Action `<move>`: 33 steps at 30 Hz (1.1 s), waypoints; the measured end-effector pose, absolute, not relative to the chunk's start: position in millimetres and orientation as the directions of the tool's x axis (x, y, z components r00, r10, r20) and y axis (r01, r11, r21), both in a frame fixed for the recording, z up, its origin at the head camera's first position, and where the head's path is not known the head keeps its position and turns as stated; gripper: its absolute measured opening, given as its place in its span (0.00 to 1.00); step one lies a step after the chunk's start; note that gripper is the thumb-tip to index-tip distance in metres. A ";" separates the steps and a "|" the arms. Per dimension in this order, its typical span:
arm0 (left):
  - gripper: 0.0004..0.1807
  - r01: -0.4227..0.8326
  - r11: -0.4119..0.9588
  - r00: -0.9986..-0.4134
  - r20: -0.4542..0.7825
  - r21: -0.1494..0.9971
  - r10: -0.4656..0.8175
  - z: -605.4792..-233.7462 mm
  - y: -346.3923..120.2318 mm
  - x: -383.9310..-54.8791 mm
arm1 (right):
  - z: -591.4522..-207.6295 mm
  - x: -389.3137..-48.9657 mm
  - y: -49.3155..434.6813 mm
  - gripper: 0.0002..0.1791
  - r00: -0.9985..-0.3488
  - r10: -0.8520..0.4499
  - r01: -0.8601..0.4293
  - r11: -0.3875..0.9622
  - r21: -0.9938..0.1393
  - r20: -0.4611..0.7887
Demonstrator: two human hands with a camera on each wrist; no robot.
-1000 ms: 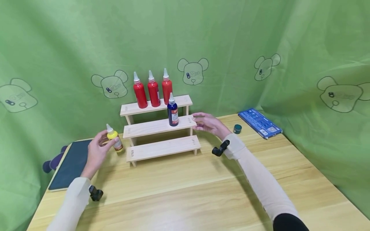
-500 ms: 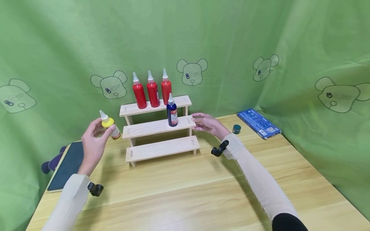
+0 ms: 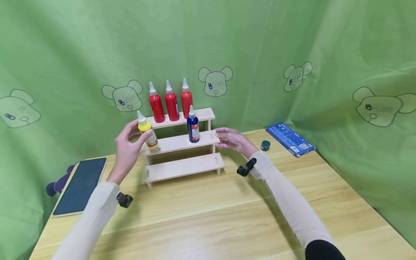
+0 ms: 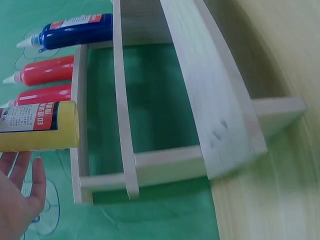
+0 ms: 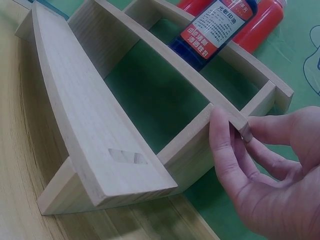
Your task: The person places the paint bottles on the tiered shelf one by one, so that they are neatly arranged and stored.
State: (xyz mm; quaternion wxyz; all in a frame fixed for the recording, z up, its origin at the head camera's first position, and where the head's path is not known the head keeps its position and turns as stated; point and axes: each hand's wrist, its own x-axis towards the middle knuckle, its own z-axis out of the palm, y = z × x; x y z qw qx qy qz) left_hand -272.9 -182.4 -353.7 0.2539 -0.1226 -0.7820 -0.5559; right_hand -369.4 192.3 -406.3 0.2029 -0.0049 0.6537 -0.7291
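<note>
My left hand [image 3: 127,148] holds a yellow squeeze bottle [image 3: 152,139] with a white pointed cap, thumb on its near side. The bottle tilts slightly over the left end of a three-step wooden display rack [image 3: 183,167]. In the left wrist view, the yellow bottle's base [image 4: 70,126] is apart from the middle step. My right hand [image 3: 234,141] pinches the middle step's right end; its fingers [image 5: 225,145] wrap the end in the right wrist view. A dark blue bottle [image 3: 193,130] stands on that step. Three red bottles [image 3: 172,107] stand on the top step.
A dark board [image 3: 81,184] with a light edge lies left, a purple object [image 3: 61,182] beside it. Right of the rack are a small dark green jar [image 3: 265,145] and a blue flat box [image 3: 290,139]. A green curtain [image 3: 253,43] hangs behind the wooden table [image 3: 208,216].
My left hand has lifted the yellow bottle off the table and carried it right, over the rack's left end. My right hand has stayed at the middle step.
</note>
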 end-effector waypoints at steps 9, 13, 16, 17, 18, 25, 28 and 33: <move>0.29 0.435 0.303 -0.881 0.471 0.848 -0.055 -351.3 -159.4 -296.2 | -405.6 -370.2 191.1 0.29 -0.913 -0.307 0.310 -0.095 -0.946 -0.268; 0.29 0.421 0.284 -0.895 0.445 0.861 -0.021 -354.5 -146.1 -306.5 | -405.4 -369.6 191.9 0.30 -0.915 -0.305 0.308 -0.098 -0.946 -0.266; 0.29 0.409 0.278 -0.905 0.424 0.869 0.004 -357.2 -136.2 -311.4 | -404.9 -369.1 192.5 0.30 -0.916 -0.305 0.303 -0.097 -0.948 -0.261; 0.29 0.405 0.281 -0.908 0.419 0.870 0.009 -358.2 -133.6 -312.6 | -404.6 -369.0 192.6 0.30 -0.916 -0.306 0.302 -0.097 -0.948 -0.260; 0.29 0.403 0.282 -0.909 0.416 0.871 0.012 -359.4 -131.3 -313.8 | -404.3 -369.0 192.6 0.30 -0.916 -0.308 0.301 -0.098 -0.949 -0.259; 0.30 0.407 0.285 -0.909 0.414 0.868 0.036 -367.3 -122.5 -320.2 | -403.5 -369.8 191.3 0.29 -0.908 -0.316 0.329 -0.130 -0.935 -0.275; 0.30 0.415 0.291 -0.906 0.422 0.862 0.042 -368.3 -118.9 -320.7 | -403.4 -369.9 191.3 0.29 -0.906 -0.316 0.334 -0.131 -0.933 -0.280; 0.29 0.407 0.276 -0.909 0.414 0.871 0.036 -368.8 -114.6 -319.7 | -403.1 -368.5 192.0 0.30 -0.908 -0.317 0.322 -0.111 -0.940 -0.274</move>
